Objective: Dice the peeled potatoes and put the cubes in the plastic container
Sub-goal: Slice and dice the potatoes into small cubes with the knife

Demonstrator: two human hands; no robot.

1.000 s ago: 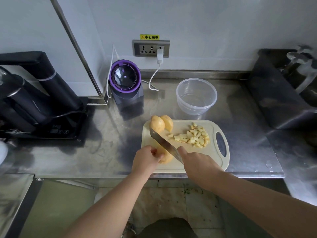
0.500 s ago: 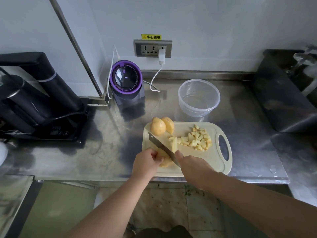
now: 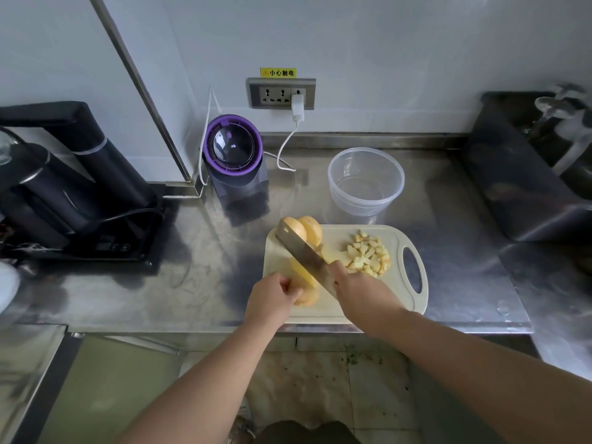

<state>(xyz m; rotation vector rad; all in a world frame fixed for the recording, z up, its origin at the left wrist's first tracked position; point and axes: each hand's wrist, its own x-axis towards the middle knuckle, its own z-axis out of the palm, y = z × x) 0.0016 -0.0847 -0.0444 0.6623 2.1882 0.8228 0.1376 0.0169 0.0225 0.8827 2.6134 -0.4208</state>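
Here the left hand (image 3: 272, 298) grips the potato (image 3: 306, 291) beside the knife (image 3: 304, 256).

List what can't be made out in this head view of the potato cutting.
Knife handle: head view, wrapped inside the right hand.
Cut potato: head view, its left side under the left hand, its top behind the blade.
Whole potatoes at the back: head view, partly behind the blade tip.
Sink: head view, blurred and cut off by the right edge.
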